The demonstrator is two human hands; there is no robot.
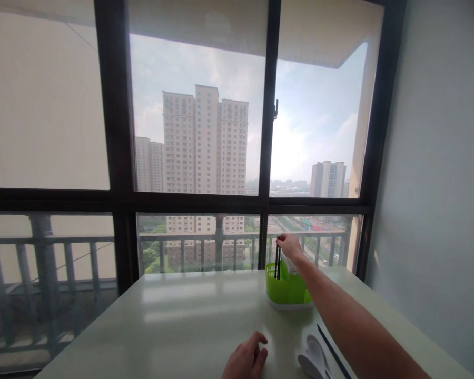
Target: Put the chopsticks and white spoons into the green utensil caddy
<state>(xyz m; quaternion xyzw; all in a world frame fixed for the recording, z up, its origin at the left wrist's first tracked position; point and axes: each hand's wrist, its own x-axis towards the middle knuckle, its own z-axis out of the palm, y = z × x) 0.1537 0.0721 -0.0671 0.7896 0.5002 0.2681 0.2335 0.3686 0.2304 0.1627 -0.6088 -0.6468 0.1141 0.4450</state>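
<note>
Nearest, in front of the green caddy [276, 290] and a little to its left, the left hand [245, 357] was held loosely curled, a small gap left between thumb and forefinger and nothing seen in its grasp; whether the table [181, 321] was touched could not be told. White spoons [314, 359] were bunched in front of the caddy and to its right, with a dark utensil [332, 348] laid just beside them; these, it was judged, could have been nudged or scattered by a low sweep of the right forearm, under which they lay. At the caddy's left end, dark chopsticks [277, 260] were pinched near their tops by the closed fingertips of the right hand [290, 246], their lower ends hidden behind the caddy's rim. With so high a hold, the sticks could have been splayed or let slip, and the caddy tipped if they were levered against its rim. A white item [290, 263] in the caddy was partly covered by that hand and could have been snagged. Behind the caddy, the window frame [201, 201] was seen, with a railing beyond.
</note>
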